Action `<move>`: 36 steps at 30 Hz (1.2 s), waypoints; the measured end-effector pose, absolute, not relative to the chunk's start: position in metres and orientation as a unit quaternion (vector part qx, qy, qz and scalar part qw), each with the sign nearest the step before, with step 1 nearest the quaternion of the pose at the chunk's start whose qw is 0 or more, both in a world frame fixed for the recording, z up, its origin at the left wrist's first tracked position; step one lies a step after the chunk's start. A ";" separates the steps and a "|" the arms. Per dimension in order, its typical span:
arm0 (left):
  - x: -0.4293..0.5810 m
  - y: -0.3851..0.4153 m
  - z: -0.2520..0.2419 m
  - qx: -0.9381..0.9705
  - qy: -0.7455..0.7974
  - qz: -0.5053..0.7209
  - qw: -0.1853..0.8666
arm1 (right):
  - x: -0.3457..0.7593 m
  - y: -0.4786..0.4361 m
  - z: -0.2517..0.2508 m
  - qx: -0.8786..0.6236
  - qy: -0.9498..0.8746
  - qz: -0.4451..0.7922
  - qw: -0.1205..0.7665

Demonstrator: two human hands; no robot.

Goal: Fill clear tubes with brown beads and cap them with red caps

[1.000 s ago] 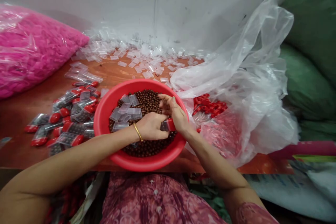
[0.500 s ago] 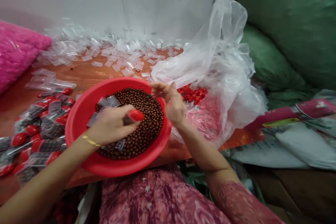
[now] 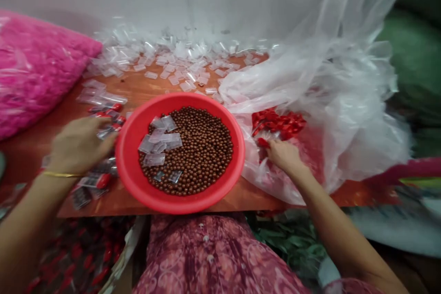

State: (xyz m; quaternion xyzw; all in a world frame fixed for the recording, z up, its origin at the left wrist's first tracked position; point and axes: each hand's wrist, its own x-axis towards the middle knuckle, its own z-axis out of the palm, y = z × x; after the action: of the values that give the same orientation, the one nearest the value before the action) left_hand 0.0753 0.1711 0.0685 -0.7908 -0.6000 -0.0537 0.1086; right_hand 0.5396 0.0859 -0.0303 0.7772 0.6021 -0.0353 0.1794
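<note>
A red basin (image 3: pixel 131 170) near the table's front edge holds small brown beads (image 3: pixel 200 147) and a few clear empty packets (image 3: pixel 158 140). My left hand (image 3: pixel 77 144) is blurred, left of the basin, over a pile of filled packets with red caps (image 3: pixel 94 181). Its fingers are curled, and what they hold is hidden by the blur. My right hand (image 3: pixel 284 154) is inside the open clear plastic bag (image 3: pixel 327 92) to the right of the basin. Its fingertips are closed on one red cap (image 3: pixel 263 142) at the near edge of the heap of red caps (image 3: pixel 279 121).
Loose clear packets (image 3: pixel 179 62) litter the back of the wooden table (image 3: pixel 144 87) along the white wall. A big bag of pink pieces (image 3: pixel 31 73) lies at the left. Green sacks (image 3: pixel 418 59) stand at the right. My patterned clothing is below the table edge.
My left hand carried the red-capped packet out of the basin to the pile on the left. My right hand left the basin and reached into the bag of red caps.
</note>
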 end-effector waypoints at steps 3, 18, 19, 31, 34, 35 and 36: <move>0.136 0.161 0.075 -0.864 -0.497 0.024 0.081 | 0.550 0.089 -0.036 0.780 0.598 -0.049 0.180; 0.193 0.247 0.030 -0.953 -0.246 0.133 0.114 | 0.595 0.071 -0.032 0.898 0.420 -0.059 0.116; 0.198 0.246 0.029 -0.954 -0.239 0.139 0.117 | 0.599 0.067 -0.032 0.901 0.413 -0.061 0.118; 0.264 0.233 0.005 -0.899 -0.420 0.093 -0.083 | 0.609 0.104 -0.023 0.867 0.484 -0.061 0.103; 0.255 0.234 -0.002 -0.848 -0.433 -0.048 -0.300 | 0.607 0.101 -0.025 0.856 0.504 -0.059 0.096; 0.252 0.234 -0.003 -0.819 -0.425 -0.102 -0.373 | 0.606 0.098 -0.027 0.854 0.510 -0.051 0.086; 0.248 0.233 -0.002 -0.786 -0.414 -0.150 -0.433 | 0.605 0.095 -0.028 0.856 0.512 -0.042 0.059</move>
State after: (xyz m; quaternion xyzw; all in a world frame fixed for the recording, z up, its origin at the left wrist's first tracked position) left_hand 0.2482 0.2326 -0.0024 -0.7863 -0.4143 -0.1499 -0.4332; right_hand 0.6049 0.0953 -0.0278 0.8559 0.5121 -0.0422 0.0588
